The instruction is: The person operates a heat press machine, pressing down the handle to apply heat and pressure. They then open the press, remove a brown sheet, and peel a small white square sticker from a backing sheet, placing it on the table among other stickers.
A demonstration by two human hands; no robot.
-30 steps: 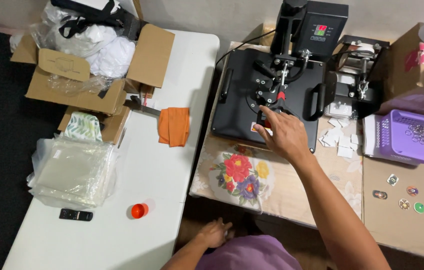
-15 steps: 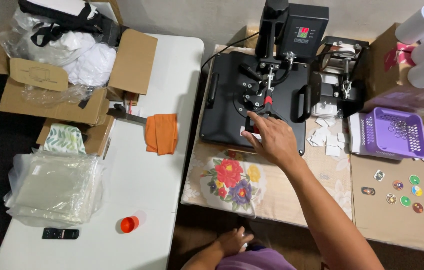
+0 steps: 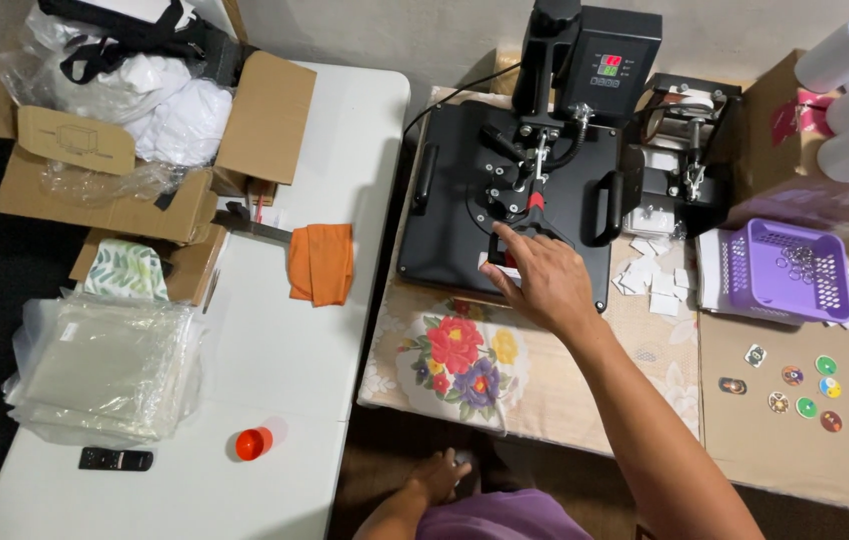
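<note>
Head view: right hand (image 3: 543, 282) open, fingertips on heat press (image 3: 465, 215), gripping nothing; left hand (image 3: 437, 476) low, grip unclear. Open cardboard box (image 3: 75, 150) far left; purple basket (image 3: 785, 270) right.

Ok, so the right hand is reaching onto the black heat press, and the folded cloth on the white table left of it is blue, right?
Not quite. The right hand does reach onto the black heat press, but the folded cloth on the white table to its left is orange, not blue. The head view shows this.
</note>
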